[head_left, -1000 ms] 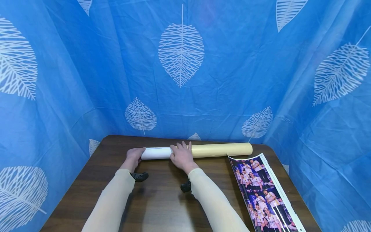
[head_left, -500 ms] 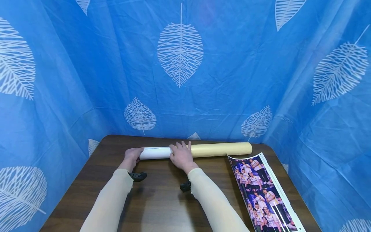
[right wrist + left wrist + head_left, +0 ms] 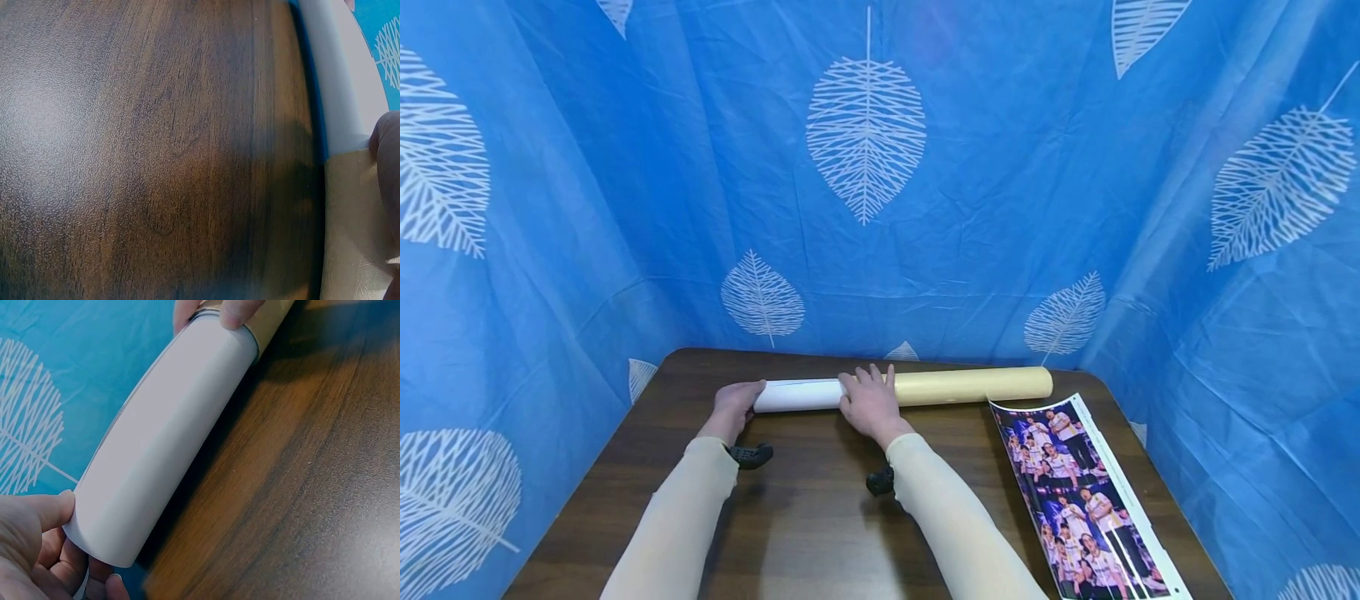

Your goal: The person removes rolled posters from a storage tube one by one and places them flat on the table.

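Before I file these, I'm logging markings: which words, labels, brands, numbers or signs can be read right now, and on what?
No text can be read.
Print: any lettering in its pictures is too small to read.
White roll: no text shows.
Tube: no text shows.

Head view's pretty bright; wrist cams look dimmer, with glare on the wood-grain tabletop (image 3: 156, 175) and dark shadow hugging the white rolled sheet (image 3: 156, 437).

Two hands (image 3: 733, 408) (image 3: 871, 405), one tube (image 3: 973, 386), one roll (image 3: 797, 396) — and one print (image 3: 1078, 492).
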Tool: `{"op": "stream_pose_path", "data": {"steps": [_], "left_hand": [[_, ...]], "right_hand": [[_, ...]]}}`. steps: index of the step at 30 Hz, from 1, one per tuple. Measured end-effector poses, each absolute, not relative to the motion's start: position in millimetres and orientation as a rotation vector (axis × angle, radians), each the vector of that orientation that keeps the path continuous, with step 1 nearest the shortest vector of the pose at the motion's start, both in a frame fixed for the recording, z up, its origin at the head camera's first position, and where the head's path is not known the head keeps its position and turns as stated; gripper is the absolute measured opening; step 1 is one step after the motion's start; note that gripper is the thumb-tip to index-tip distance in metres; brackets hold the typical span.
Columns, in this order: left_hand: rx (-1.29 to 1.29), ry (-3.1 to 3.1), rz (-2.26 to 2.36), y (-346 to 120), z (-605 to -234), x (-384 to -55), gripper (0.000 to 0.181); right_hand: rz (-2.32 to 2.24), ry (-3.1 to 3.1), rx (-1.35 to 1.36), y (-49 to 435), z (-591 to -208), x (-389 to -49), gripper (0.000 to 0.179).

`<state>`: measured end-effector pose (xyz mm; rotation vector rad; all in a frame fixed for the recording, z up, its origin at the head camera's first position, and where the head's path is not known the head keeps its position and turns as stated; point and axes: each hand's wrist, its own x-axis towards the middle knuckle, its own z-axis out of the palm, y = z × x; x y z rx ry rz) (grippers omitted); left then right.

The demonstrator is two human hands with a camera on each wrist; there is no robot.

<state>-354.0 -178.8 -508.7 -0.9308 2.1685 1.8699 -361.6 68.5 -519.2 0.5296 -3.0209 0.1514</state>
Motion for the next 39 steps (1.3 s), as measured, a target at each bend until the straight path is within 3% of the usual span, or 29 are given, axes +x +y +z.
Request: {"op": "stream_pose_path", "data": {"steps": [39], "left_hand": [[-0.900, 2.177, 1.908, -204, -511, -346, 0.059]], "right_hand": [[0.199, -2.986, 0.519, 68, -517, -356, 0.043]]}}
